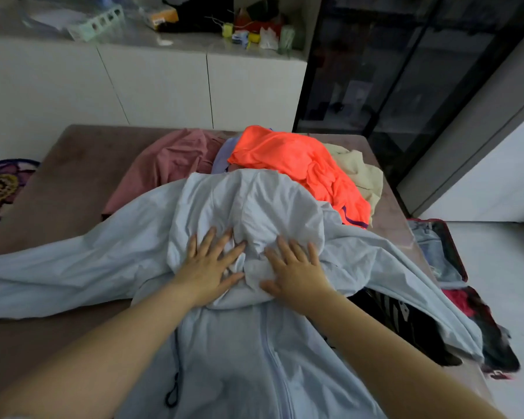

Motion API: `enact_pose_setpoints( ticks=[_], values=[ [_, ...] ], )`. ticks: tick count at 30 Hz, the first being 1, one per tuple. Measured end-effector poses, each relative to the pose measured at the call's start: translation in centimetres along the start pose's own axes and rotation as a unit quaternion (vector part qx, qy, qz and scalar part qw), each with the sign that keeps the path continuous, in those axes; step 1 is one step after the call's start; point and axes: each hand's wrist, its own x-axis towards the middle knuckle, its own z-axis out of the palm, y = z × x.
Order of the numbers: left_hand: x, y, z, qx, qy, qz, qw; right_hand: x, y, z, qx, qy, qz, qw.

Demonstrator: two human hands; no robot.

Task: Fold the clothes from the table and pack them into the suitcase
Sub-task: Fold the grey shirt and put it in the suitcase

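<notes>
Left hand (208,267): flat on the jacket's bunched hood (254,207), fingers straight and spread, pressing the cloth and gripping nothing.
Right hand (297,267): just beside the left at its 3 o'clock, fingers also straight and spread, palm down on the same hood fabric.
Light-blue hooded jacket (239,343): zip side up on the table (73,182), body running toward 6 o'clock, sleeves spread to 9 and 4 o'clock, hood bunched at the middle.
Drawstring cord (176,373): dark, lying on the jacket at 7 o'clock.
Pile behind: an orange garment (300,164) at 12 o'clock touches the hood's far edge; a pink garment (176,158) at 11 o'clock; a cream garment (363,173) at 1 o'clock; a lavender garment (224,152) between pink and orange.
Suitcase (456,255): open at 3 o'clock, off the table's right edge, red-rimmed, with pale blue cloth inside.
Black garment (406,322): white-marked, at 4 o'clock.
Around: a white cabinet (164,86) at 11 o'clock with clutter on top; a dark glass-door cabinet (406,71) at 1 o'clock; a patterned rug (0,182) at 9 o'clock.
Hidden: the right sleeve drapes over the black garment and hides much of it; the jacket covers the pile's near side.
Cut off: the jacket's hem and the end of the left sleeve run out of view.
Hard to make out: the items on the cabinet top are blurred; the suitcase's far half cannot be told.
</notes>
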Motion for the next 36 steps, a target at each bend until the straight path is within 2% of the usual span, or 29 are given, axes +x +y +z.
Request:
enact_pose_setpoints(
  ticks=[2, 3, 6, 10, 12, 14, 16, 18, 20, 23, 27, 29, 32, 34, 36],
  values=[
    [0.2, 0.1, 0.1, 0.016, -0.021, -0.005, 1.000, -0.9, 0.7, 0.7, 0.027, -0.050, -0.020, 0.998],
    [0.0, 0.3, 0.1, 0.022, -0.021, -0.001, 1.000, -1.7, 1.0, 0.9, 0.047, -0.043, -0.034, 0.997],
    [-0.7, 1.1, -0.7, 0.020, -0.012, -0.002, 1.000, -5.0, 1.8, 0.8, 0.111, 0.064, -0.043, 0.991],
    [-0.7, 3.2, -1.5, -0.005, 0.076, -0.012, 0.997, -9.9, 4.3, 0.6, 0.203, 0.125, 0.086, 0.967],
    [-0.1, 4.9, -1.3, -0.002, 0.130, 0.021, 0.991, -12.0, 5.6, 1.0, 0.224, 0.154, 0.143, 0.952],
    [0.5, 7.1, -1.7, -0.006, 0.144, 0.063, 0.987, -14.0, 6.8, 1.8, 0.224, 0.162, 0.185, 0.943],
    [0.6, 9.8, -2.3, -0.016, 0.111, 0.105, 0.988, -15.6, 7.8, 2.9, 0.227, 0.161, 0.223, 0.934],
    [0.4, 12.2, -2.1, -0.019, 0.045, 0.124, 0.991, -17.0, 8.8, 3.6, 0.241, 0.162, 0.257, 0.922],
    [0.2, 13.8, -1.4, -0.002, -0.019, 0.110, 0.994, -18.3, 10.3, 4.3, 0.262, 0.196, 0.282, 0.902],
    [-0.5, 14.4, -0.1, 0.014, -0.074, 0.086, 0.993, -20.1, 13.7, 5.2, 0.295, 0.245, 0.332, 0.862],
    [-1.7, 13.8, 1.3, 0.049, -0.107, 0.086, 0.989, -22.7, 20.1, 7.0, 0.325, 0.220, 0.439, 0.808],
    [-1.8, 14.8, 1.0, 0.024, -0.062, 0.042, 0.997, -23.7, 22.8, 7.6, 0.335, 0.185, 0.452, 0.806],
    [-0.5, 18.4, 0.5, -0.016, 0.105, -0.055, 0.993, -24.2, 26.1, 8.2, 0.367, 0.150, 0.433, 0.810],
    [1.0, 21.6, 0.7, -0.052, 0.208, -0.094, 0.972, -23.6, 27.9, 8.2, 0.366, 0.128, 0.400, 0.830],
    [1.9, 25.0, 0.5, -0.077, 0.238, -0.110, 0.962, -22.6, 29.2, 7.9, 0.343, 0.099, 0.361, 0.862]
  ],
)
